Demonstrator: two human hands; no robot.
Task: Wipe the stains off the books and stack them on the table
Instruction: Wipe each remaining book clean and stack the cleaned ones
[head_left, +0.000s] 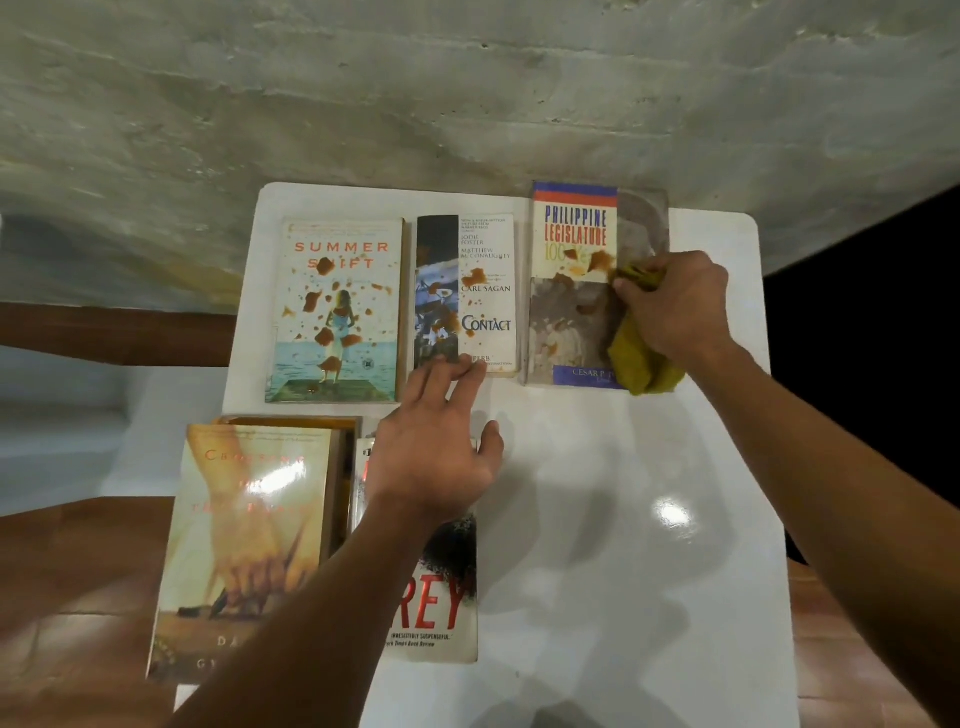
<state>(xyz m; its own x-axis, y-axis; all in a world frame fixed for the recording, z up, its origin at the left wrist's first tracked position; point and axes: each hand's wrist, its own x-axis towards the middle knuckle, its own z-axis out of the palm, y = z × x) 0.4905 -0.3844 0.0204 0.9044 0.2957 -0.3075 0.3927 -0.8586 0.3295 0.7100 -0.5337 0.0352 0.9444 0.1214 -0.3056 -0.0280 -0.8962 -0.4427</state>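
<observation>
Books are lying all over the white table (597, 493), three stained ones across the upper middle. Right hand (675, 306) is gripping a yellow cloth (641, 364) on the upper-right book (571, 312). Left hand (436, 447) is hovering mid-frame, fingers spread, holding nothing.

Glossy white table (623, 519), rough concrete wall (467, 93), yellow cloth (639, 364)

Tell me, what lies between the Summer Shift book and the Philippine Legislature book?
The stained Contact book, seen in the head view, with the left hand at its near edge.
</observation>
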